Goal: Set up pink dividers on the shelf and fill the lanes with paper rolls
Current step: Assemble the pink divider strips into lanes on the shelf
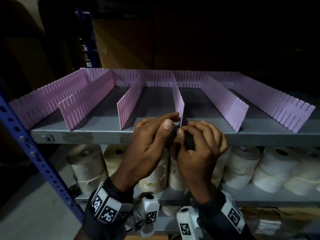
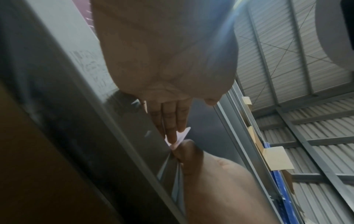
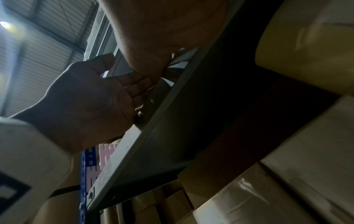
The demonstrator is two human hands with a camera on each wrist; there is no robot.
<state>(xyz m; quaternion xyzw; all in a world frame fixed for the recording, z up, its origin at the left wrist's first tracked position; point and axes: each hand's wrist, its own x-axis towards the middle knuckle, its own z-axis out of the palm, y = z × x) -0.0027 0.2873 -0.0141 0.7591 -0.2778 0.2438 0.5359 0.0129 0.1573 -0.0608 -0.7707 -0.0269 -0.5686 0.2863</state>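
Several pink slotted dividers [image 1: 86,101] stand front to back on the grey shelf [image 1: 86,135], slotted into a pink back strip [image 1: 155,74]. Both hands meet at the front end of the middle divider [image 1: 179,101]. My left hand [image 1: 172,120] lays straight fingers [image 2: 172,121] against the divider's left face [image 2: 182,134]. My right hand [image 1: 183,134] is curled around a small black object [image 1: 188,142], and its thumb touches the divider's lower front corner. Paper rolls [image 1: 86,163] stand on the shelf below.
A blue perforated upright [image 1: 26,144] runs down the left side of the rack. More white rolls [image 1: 242,167] fill the lower shelf to the right. The lanes between the dividers hold nothing. Behind the shelf it is dark.
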